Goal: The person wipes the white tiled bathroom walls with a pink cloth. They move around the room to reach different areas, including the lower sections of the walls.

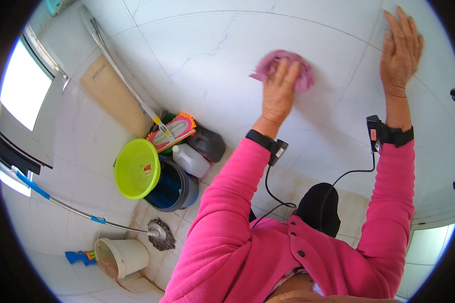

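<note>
My left hand (pixel 278 96) presses a crumpled pink cloth (pixel 303 77) against the white tiled wall (pixel 202 55). Its fingers lie over the cloth, and the thumb side is partly hidden in the folds. Higher up and to the right, my right hand (pixel 400 55) rests on the same wall with its fingers stretched out and nothing in them. Both wrists carry black straps with small cabled boxes.
Left of me stand a lime-green basin (pixel 138 169), a dark bucket (pixel 187 194), a white jug (pixel 191 160) and a dark jug (pixel 208 143). A flat mop (pixel 172 132), a washboard (pixel 111 93), a string mop (pixel 162 235) and a white bucket (pixel 129 255) are also there.
</note>
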The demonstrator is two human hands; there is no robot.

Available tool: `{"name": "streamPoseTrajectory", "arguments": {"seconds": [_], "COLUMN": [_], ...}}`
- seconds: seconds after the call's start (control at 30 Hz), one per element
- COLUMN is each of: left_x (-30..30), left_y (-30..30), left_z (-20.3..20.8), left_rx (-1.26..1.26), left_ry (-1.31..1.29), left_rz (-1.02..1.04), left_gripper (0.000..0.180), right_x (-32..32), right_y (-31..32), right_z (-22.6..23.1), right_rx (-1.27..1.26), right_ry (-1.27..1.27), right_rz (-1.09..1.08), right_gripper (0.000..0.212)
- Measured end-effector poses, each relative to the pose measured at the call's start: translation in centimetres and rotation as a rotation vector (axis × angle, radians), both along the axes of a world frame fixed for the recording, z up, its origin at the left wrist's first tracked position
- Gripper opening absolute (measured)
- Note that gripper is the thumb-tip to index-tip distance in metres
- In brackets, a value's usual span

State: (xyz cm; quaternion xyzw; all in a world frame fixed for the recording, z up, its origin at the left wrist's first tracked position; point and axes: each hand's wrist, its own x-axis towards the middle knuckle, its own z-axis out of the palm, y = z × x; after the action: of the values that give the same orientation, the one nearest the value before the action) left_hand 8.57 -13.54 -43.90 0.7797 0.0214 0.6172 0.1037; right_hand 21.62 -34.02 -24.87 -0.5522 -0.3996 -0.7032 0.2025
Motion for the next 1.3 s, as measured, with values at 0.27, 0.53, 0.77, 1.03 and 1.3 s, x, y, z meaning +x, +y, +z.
{"name": "streamPoseTrajectory", "arguments": {"seconds": [0.27,0.53,0.77,1.03,1.3], "left_x": [-5.0,-10.1,-12.9,-6.9,-0.8], "left_y": [16.9,31.4,33.7,19.6,-0.2], "left_z": [-2.6,-11.2,-13.9,-13.7,-11.1], "left_rx": [-0.43,-0.871,-1.184,-1.008,-0.826], "left_ry": [-0.231,-0.258,-0.074,-0.199,-0.007], "left_rz": [0.195,0.173,0.125,0.039,0.017], "left_gripper": [0.054,0.038,0.039,0.062,0.077], "right_x": [1.5,1.4,1.6,0.0,-1.6], "right_y": [-0.8,-1.6,-1.7,0.0,0.8], "right_z": [0.3,0.6,0.8,0.6,0.6], "right_rx": [-0.061,-0.114,-0.063,-0.002,0.079], "right_ry": [-0.062,-0.065,-0.063,-0.1,0.054], "right_rz": [-0.11,-0.192,-0.255,-0.264,-0.093], "right_gripper": [0.029,0.031,0.031,0.034,0.034]}}
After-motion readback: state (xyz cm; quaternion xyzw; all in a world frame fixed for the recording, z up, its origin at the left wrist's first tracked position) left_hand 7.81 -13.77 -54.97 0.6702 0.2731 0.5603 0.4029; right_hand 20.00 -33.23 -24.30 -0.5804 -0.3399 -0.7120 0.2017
